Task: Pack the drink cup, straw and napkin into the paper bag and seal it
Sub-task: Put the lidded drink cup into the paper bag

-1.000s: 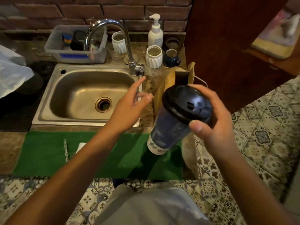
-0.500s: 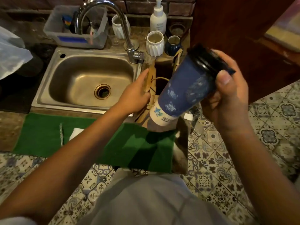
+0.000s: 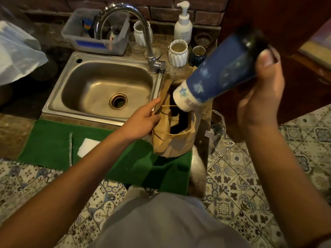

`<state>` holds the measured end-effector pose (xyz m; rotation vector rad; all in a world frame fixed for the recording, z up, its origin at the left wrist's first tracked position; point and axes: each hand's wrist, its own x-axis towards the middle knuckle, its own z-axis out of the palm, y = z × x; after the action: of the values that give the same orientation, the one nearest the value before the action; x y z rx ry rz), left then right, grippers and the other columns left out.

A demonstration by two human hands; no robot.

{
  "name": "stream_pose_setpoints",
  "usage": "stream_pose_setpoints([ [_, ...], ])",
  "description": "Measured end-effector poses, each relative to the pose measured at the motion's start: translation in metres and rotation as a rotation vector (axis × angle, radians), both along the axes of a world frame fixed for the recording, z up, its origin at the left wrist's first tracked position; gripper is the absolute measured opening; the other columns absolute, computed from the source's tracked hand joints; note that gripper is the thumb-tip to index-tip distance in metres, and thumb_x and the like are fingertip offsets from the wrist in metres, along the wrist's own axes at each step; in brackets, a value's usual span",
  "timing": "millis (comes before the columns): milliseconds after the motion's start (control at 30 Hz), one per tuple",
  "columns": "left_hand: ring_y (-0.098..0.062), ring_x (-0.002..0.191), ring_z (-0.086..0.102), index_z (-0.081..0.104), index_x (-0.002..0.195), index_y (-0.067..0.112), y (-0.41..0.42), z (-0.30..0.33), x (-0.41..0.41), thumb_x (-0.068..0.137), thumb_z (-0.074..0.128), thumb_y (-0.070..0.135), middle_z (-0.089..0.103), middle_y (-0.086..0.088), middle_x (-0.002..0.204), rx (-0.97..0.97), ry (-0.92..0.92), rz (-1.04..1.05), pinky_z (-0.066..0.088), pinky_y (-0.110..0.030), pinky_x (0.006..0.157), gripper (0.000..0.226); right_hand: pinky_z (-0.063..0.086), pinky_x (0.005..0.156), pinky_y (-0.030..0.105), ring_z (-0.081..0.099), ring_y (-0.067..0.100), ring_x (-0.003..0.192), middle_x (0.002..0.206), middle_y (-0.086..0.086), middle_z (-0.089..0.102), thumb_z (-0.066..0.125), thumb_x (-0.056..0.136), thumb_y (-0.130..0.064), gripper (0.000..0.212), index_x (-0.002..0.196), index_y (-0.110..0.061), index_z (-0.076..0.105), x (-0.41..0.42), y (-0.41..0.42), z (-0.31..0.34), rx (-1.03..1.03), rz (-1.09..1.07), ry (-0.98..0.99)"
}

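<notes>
the right hand [image 3: 259, 104] now tilts the drink cup [image 3: 215, 76] base-first over the paper bag [image 3: 164, 140], whose mouth the left hand [image 3: 143, 120] now holds open.

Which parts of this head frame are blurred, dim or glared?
Head view: the blue paper drink cup with black lid and the right hand are motion-blurred; the brown paper bag interior is dark; the chrome faucet shows glare; straight edges bow, wide-angle.

The paper bag [image 3: 172, 138] stands on the mat [image 3: 53, 142], sink [image 3: 59, 97] at its ten o'clock, napkin [image 3: 86, 146] and straw [image 3: 70, 149] at nine.
</notes>
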<state>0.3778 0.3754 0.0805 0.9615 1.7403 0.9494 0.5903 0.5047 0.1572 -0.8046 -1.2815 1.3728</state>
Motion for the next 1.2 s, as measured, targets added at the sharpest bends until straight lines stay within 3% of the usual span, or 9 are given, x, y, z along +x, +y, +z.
stream_pose_setpoints([
  [100,0.015,0.091,0.064,0.048,0.144,0.028,0.000,0.004,0.005,0.098,0.045,-0.007,0.067,0.013,0.117,-0.010,-0.058,0.004,0.048,-0.008,0.079,0.058,0.050,0.096,0.027,0.062,0.011,0.118,0.129,0.012,0.060,0.059,0.087,-0.047,0.065,0.135,-0.005,0.052,0.002,0.005,0.007,-0.008,-0.050,-0.014],
  [200,0.007,0.084,0.068,0.052,0.140,0.020,-0.003,0.003,0.006,0.104,0.045,0.006,0.070,0.012,0.101,-0.068,-0.105,0.014,0.051,-0.012,0.070,0.040,0.045,0.097,0.017,0.057,-0.001,0.119,0.131,0.000,0.057,0.065,0.085,-0.046,0.064,0.137,-0.013,0.049,0.000,-0.005,0.001,0.174,-0.020,-0.271],
  [333,0.000,0.077,0.067,0.060,0.122,0.016,-0.006,0.010,0.011,0.106,0.044,0.017,0.069,0.005,0.092,-0.093,-0.084,0.003,0.050,-0.021,0.065,0.022,0.043,0.100,0.012,0.052,-0.001,0.128,0.138,-0.004,0.054,0.079,0.079,-0.042,0.079,0.144,-0.013,0.044,-0.001,-0.012,-0.020,0.263,0.160,-0.468],
  [400,-0.001,0.078,0.070,0.060,0.125,0.014,-0.006,0.014,0.012,0.105,0.044,0.009,0.071,0.002,0.093,-0.058,-0.023,0.000,0.052,-0.018,0.063,0.026,0.045,0.103,0.014,0.052,-0.003,0.129,0.136,-0.013,0.054,0.083,0.075,-0.044,0.086,0.145,-0.017,0.042,0.000,-0.011,-0.028,0.275,0.285,-0.545],
  [467,-0.024,0.084,0.074,0.057,0.136,0.021,-0.005,0.017,0.010,0.101,0.047,0.008,0.075,-0.010,0.097,-0.049,0.064,0.012,0.061,-0.038,0.063,0.039,0.045,0.106,0.016,0.052,-0.005,0.129,0.136,-0.017,0.054,0.085,0.071,-0.048,0.093,0.147,-0.021,0.040,0.001,-0.008,-0.031,0.303,0.410,-0.633],
  [533,-0.037,0.072,0.074,0.052,0.142,0.025,-0.005,0.021,0.009,0.099,0.048,0.009,0.075,-0.013,0.091,-0.075,0.091,0.064,0.062,-0.047,0.056,0.046,0.047,0.107,0.021,0.054,-0.002,0.127,0.137,-0.013,0.055,0.085,0.068,-0.052,0.095,0.147,-0.022,0.042,0.002,-0.003,-0.029,0.391,0.538,-0.738],
  [667,-0.029,0.057,0.074,0.042,0.150,0.028,-0.004,0.029,0.007,0.101,0.049,0.011,0.071,-0.008,0.090,-0.097,0.135,0.145,0.061,-0.037,0.051,0.052,0.052,0.103,0.033,0.059,0.007,0.122,0.136,-0.009,0.059,0.080,0.065,-0.066,0.098,0.145,-0.026,0.041,0.001,0.014,-0.023,0.551,0.718,-1.003],
  [867,-0.033,0.063,0.074,0.048,0.147,0.030,0.000,0.033,0.003,0.100,0.047,0.009,0.073,-0.010,0.099,-0.068,0.136,0.109,0.063,-0.050,0.058,0.052,0.054,0.091,0.037,0.058,0.023,0.114,0.131,0.003,0.054,0.085,0.064,-0.059,0.103,0.146,-0.024,0.033,-0.027,0.031,-0.023,0.700,0.887,-1.507],
  [1200,-0.038,0.066,0.074,0.059,0.139,0.030,0.004,0.021,-0.010,0.097,0.048,0.008,0.073,-0.010,0.091,-0.049,0.113,0.156,0.062,-0.052,0.058,0.049,0.054,0.094,0.045,0.060,0.031,0.117,0.133,0.008,0.059,0.089,0.066,-0.047,0.096,0.144,-0.022,0.039,-0.085,0.040,-0.052,0.691,0.911,-1.619],
])
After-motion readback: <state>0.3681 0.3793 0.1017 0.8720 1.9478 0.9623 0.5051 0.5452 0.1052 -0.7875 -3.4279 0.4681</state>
